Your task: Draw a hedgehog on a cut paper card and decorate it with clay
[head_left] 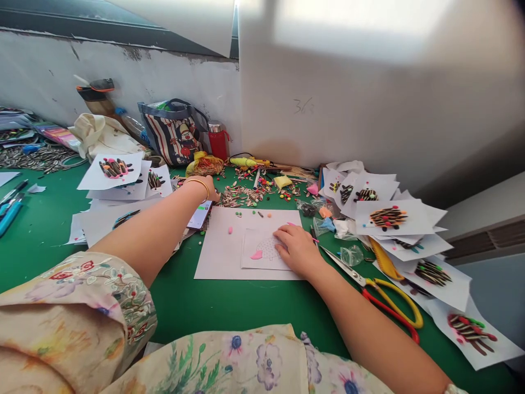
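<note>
Pink clay [256, 255] on the drawn card [249, 241], partly beneath my right hand [298, 249].
Loosely spread, my right hand grips nothing visible; light, flat pressure clear of the clay would best steady the card. My left hand [207, 187], partly curled, reaches beside seeds [241, 196]; I cannot tell whether it holds any.

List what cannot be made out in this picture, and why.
All in the head view:
- Left hand: its fingertips and any grip, hidden by the hand itself.
- Drawing: its right part, under the right hand.
- Phone: part of its screen, behind the left forearm.
- Blue tool: its end, past the left edge.
</note>
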The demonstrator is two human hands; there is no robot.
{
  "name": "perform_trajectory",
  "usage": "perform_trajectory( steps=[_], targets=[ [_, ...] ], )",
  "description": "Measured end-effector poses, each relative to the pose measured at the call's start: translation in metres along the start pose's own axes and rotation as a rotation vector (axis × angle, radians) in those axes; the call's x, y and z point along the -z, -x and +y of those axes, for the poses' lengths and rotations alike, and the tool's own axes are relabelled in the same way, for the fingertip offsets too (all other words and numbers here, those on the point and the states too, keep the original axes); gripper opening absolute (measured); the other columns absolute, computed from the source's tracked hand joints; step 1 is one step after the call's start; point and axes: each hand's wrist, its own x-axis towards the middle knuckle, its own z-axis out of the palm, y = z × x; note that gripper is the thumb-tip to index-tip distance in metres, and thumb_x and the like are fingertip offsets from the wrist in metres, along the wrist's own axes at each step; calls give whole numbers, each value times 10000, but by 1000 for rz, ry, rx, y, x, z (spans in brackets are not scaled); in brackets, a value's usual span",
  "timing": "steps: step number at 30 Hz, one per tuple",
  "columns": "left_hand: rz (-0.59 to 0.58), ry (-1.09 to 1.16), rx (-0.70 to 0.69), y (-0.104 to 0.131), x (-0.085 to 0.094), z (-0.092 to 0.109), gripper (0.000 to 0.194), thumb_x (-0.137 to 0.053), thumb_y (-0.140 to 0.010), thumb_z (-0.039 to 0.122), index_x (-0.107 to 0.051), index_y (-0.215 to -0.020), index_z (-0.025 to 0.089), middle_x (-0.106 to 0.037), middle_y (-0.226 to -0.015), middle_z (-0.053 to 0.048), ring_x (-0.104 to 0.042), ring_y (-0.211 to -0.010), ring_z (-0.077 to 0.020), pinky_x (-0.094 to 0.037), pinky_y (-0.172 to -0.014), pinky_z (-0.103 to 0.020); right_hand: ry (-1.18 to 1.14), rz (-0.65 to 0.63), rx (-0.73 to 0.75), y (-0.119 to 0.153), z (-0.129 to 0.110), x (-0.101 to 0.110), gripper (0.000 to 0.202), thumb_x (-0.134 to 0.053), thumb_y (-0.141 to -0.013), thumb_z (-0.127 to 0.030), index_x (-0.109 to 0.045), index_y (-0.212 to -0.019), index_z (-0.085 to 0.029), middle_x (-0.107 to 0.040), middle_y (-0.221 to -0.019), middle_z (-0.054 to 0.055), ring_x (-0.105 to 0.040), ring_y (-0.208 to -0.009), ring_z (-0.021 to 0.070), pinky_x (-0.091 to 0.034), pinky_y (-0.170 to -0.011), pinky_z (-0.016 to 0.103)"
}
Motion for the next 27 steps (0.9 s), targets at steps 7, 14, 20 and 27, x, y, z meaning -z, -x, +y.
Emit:
perform_trajectory(
  steps=[7,14,20,27],
  targets=[
    [-32,-14,17,-2,3,1,946,-750,-676,554,-421,-1411,58,-610,-1277,-248,-562,-1160,-411,-387,-1002,-534,-12,10,3,1,2,-1,292,-560,-930,-280,-644,-1209,-253,-614,-1297,89,-497,-1229,289,-400,-1015,475],
    [96,-14,-16,24,17,9,930,-683,-686,683,-474,-1413,142,-566,-1345,-238,-533,-1200,-460,-400,-974,-566,-15,4,-2,1,1,0,301,-564,-927,-269,-643,-1216,-246,-615,-1300,88,-483,-1254,293,-396,-1024,478],
    [378,54,-493,111,-7,53,300,-550,-895,406,-728,-1002,189,-664,-1072,-129,-609,-1060,-318,-468,-883,-425,-11,7,2,1,2,0,301,-569,-922,-272,-645,-1212,-247,-615,-1301,90,-487,-1243,293,-396,-1019,473],
    [379,287,-847,160,-76,58,181,-545,-900,196,-725,-877,191,-696,-885,-71,-642,-859,-216,-492,-775,-346,3,9,-1,0,0,1,304,-569,-925,-268,-643,-1219,-245,-619,-1300,86,-495,-1236,294,-391,-1034,468]
  ],
)
